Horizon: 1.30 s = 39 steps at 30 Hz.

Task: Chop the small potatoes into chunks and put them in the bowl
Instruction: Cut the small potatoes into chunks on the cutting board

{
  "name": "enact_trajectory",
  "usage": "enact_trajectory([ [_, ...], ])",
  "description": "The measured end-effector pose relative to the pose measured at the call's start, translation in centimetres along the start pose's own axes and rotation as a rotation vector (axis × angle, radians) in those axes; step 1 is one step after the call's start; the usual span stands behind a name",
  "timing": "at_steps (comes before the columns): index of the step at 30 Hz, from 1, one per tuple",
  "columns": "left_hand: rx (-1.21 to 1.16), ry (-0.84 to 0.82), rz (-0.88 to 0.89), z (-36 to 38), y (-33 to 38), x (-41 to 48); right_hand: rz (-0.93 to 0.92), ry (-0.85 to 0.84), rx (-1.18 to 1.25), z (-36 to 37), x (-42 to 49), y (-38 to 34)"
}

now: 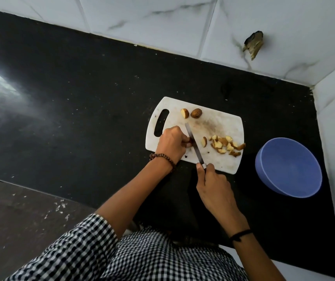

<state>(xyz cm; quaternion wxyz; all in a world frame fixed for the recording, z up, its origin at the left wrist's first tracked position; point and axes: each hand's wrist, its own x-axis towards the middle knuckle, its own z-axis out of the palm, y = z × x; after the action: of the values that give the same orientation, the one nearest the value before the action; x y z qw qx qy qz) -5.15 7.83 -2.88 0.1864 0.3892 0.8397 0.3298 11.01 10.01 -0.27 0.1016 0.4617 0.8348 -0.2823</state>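
Observation:
A white cutting board (211,126) lies on the black counter. My left hand (171,144) pinches a small potato piece (191,141) against the board; my fingers hide most of it. My right hand (213,186) grips the handle of a knife (194,142), whose blade lies against that piece. A pile of potato chunks (226,146) sits on the board's right side, with one chunk (204,141) apart beside the blade. A half potato (184,113) and a whole small potato (196,113) rest at the board's far edge. The blue bowl (288,168) stands to the right with nothing in it.
The black counter (81,110) stretches far to the left. White tiled walls (243,27) close it in at the back and on the right, with a broken hole (253,45) in the back tile. The counter's near edge runs below my arms.

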Motion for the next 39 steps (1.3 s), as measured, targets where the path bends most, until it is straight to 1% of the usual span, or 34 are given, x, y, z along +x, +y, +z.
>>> enact_trajectory([
  [6,-0.011,0.005,-0.026,0.2,-0.1,0.2,0.006,0.003,-0.114,0.0,-0.1,-0.6],
  [13,-0.005,0.026,-0.012,0.3,-0.1,0.2,0.034,-0.091,0.000,-1.0,0.9,-0.2],
  [17,-0.016,0.029,-0.018,0.0,0.3,-0.1,0.028,-0.100,0.044,-1.2,0.9,-0.1],
  [23,-0.051,0.047,-0.058,-0.1,0.7,-0.4,0.011,-0.073,0.030,-1.3,0.5,-0.3],
  [28,-0.044,0.065,-0.058,0.1,1.0,-0.6,-0.007,-0.036,0.020,-0.9,-0.1,-0.3],
  [35,-0.004,0.072,-0.079,0.3,1.4,-0.9,0.018,-0.083,0.010,-0.6,-1.7,1.0],
  [39,0.010,0.063,-0.078,0.2,1.4,-0.8,0.052,-0.083,-0.008,-0.2,-2.8,1.9],
])
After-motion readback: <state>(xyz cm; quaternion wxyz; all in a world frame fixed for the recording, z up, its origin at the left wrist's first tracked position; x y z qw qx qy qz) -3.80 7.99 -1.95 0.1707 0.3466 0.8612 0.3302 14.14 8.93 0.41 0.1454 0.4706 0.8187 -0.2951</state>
